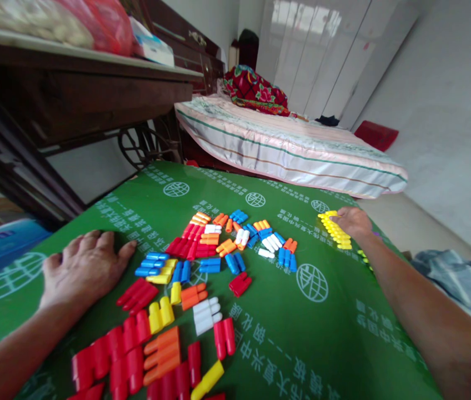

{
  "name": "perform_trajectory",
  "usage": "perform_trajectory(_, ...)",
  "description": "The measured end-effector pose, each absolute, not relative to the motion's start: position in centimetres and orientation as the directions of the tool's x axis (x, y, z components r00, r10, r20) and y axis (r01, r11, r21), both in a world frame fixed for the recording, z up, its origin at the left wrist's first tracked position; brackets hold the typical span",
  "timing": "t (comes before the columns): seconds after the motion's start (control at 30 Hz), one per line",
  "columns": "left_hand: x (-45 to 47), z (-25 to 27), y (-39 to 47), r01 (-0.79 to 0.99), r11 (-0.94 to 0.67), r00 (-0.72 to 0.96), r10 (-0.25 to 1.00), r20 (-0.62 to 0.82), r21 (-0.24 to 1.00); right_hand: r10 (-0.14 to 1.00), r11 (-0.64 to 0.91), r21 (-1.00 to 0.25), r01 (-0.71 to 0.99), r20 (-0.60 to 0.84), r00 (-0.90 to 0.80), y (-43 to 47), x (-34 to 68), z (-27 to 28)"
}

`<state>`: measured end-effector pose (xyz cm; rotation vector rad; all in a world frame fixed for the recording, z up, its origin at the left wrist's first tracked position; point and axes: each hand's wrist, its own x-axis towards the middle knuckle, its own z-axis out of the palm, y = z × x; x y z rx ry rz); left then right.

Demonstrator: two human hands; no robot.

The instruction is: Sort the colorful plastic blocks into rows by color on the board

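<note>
My left hand (85, 265) lies flat on the green board (269, 311), fingers spread and nothing held. At the far right, my right hand (352, 221) has its fingers bent and closed at the upper end of a row of yellow plastic blocks (337, 233); its fingertips are partly hidden. Between the hands lie loose toy blocks shaped like joined rounded tubes: blue blocks (209, 265), orange blocks (194, 296), white blocks (207, 315) and red blocks (240, 284). Closest to me are larger-looking red blocks (127, 369) and a single yellow block (207, 380).
A dark wooden table (106, 105) with a red plastic bag (108, 25) stands at the left. Behind the board is a bed (285, 144) with a red flowered blanket (256, 91). Some yellow-green blocks (364, 256) lie under my right forearm. A striped cloth (460, 283) is at the right.
</note>
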<state>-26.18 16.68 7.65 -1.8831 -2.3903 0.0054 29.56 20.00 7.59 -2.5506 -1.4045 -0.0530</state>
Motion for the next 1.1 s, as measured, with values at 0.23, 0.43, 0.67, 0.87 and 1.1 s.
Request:
perform_trajectory(0.23,-26.14,7.51,16.75,0.968,0.242,-0.237,0.969,0.073,-0.071,0.843,-0.507,-0.138,0.851,0.127,0.523,19.82,29.47,7.68)
perform_trajectory(0.43,-26.32,7.37,16.86,0.969,0.237,-0.232,0.969,0.082,-0.061,0.848,-0.503,-0.117,0.856,0.126,0.515,19.69,29.50,7.78)
perform_trajectory(0.67,-26.14,7.54,16.87,0.969,0.243,-0.239,0.968,0.069,-0.052,0.851,-0.494,-0.108,0.863,0.142,0.505,19.65,29.42,7.78)
perform_trajectory(0.87,-26.24,7.64,16.78,0.971,0.235,-0.231,0.969,0.082,-0.047,0.849,-0.490,-0.115,0.864,0.162,0.503,19.94,29.32,7.50)
perform_trajectory(1.1,-26.11,7.50,16.95,0.968,0.244,-0.239,0.968,0.080,-0.053,0.845,-0.505,-0.110,0.856,0.140,0.517,20.10,29.27,7.64)
